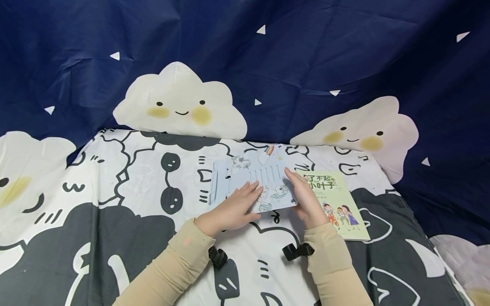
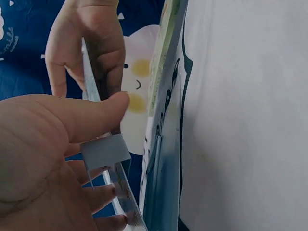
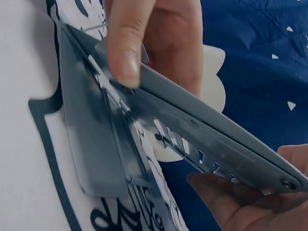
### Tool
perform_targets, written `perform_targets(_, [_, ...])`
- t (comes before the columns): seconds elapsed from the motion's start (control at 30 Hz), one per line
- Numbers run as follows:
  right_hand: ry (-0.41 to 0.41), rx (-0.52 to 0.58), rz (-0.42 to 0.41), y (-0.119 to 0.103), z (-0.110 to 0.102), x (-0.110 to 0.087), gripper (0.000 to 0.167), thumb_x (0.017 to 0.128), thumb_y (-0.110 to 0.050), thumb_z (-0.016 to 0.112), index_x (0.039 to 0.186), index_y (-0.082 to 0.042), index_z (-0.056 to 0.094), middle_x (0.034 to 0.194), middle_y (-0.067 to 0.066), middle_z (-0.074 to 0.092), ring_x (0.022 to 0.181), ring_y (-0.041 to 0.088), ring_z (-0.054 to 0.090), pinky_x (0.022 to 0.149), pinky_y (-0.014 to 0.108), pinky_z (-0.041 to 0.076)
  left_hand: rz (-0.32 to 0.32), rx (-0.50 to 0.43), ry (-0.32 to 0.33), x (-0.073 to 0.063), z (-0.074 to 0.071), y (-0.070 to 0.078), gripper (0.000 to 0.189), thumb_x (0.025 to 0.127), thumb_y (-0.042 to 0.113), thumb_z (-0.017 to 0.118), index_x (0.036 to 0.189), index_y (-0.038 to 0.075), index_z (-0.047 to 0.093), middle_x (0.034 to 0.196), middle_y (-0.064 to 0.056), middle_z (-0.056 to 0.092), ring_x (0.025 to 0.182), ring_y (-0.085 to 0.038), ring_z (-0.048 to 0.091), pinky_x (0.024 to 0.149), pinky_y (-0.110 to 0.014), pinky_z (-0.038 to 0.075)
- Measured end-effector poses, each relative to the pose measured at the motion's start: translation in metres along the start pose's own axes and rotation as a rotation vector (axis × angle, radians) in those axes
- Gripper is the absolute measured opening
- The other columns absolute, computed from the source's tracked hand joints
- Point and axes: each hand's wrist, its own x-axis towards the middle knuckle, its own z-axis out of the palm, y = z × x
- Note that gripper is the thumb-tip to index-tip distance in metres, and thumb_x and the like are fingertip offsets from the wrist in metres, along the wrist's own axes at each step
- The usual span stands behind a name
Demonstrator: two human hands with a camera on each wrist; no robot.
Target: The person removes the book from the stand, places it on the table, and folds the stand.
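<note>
A pale blue book stand (image 1: 239,176), printed with unicorns and a rainbow and cut with several slots, is in front of me. Its slotted panel (image 3: 202,130) is tilted up at an angle from a flat base plate (image 3: 91,139) on the cloth. My left hand (image 1: 235,208) grips the panel's near edge, thumb on one side and fingers on the other. At the right edge, my right hand (image 1: 308,206) holds the panel between thumb and fingers. A small pale block (image 2: 106,151) shows beside my left thumb in the left wrist view.
A light green children's book (image 1: 344,216) lies right of the stand, close to my right wrist. Below is a black-and-white cartoon cloth (image 1: 141,182). Behind it hangs a dark blue curtain (image 1: 237,42) with smiling clouds.
</note>
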Motion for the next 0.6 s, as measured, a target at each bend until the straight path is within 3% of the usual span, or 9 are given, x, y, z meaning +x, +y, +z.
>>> perform_targets(0.37, [0.018,-0.071,0.012,0.012,-0.015,0.012,0.062,0.104,-0.049,0.040,0.146,-0.002,0.036,0.086,-0.008,0.063,0.071,0.002,0.062,0.066,0.017,0.053,-0.022,0.075,-0.055,0.000,0.002,-0.001,0.072,0.098,0.026,0.063,0.156,0.005,0.026,0.166,-0.013,0.017,0.154,-0.035,0.011,0.123,-0.055,0.015])
perform_targets(0.6, [0.050,-0.146,0.036,0.022,-0.023,0.022,0.058,0.107,-0.039,0.036,0.148,0.001,0.038,0.091,-0.008,0.062,0.080,0.002,0.061,0.072,0.017,0.051,-0.029,0.102,-0.093,0.000,0.002,-0.003,0.068,0.098,0.023,0.062,0.154,0.002,0.031,0.165,-0.012,0.022,0.153,-0.036,0.014,0.123,-0.055,0.016])
